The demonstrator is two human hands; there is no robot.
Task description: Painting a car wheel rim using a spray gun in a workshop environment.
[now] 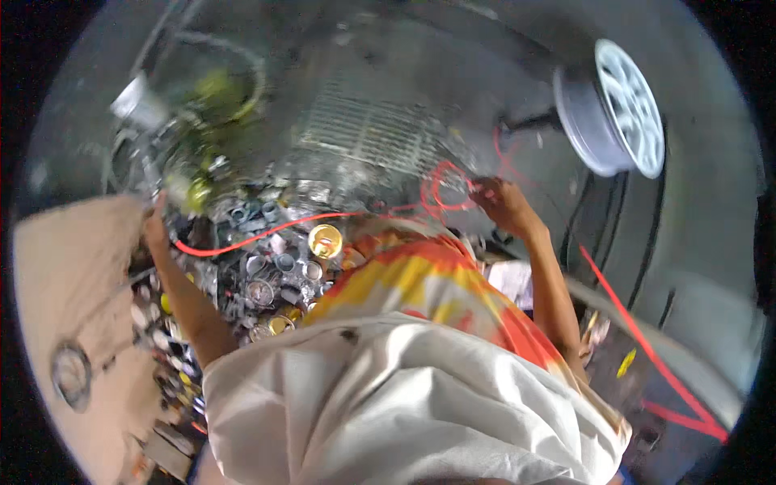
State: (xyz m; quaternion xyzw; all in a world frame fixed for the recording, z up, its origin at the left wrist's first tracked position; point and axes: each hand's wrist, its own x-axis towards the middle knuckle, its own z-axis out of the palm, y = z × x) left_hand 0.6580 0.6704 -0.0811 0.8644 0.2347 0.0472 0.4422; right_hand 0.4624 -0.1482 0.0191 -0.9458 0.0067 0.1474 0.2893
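Note:
My left hand (155, 226), at the far left, is closed around a metallic spray gun (150, 168) with a whitish cup (139, 105) on top; motion blurs its details. A red air hose (267, 233) starts just below that hand and sags across in front of my body. On the right, my right hand (501, 204) is closed on loose loops of the same hose, bunched at its fingers. Beyond the right hand, a silver wheel rim (630, 109) is held up on a dark stand (533, 123), apart from both hands.
Many cups, cans and an open gold-coloured tin (326, 241) crowd the area between my arms. A metal grate (364, 129) lies ahead. Tan sheeting (73, 250) covers the left side. More red hose (647, 339) trails at lower right, beside a small yellow item (626, 362).

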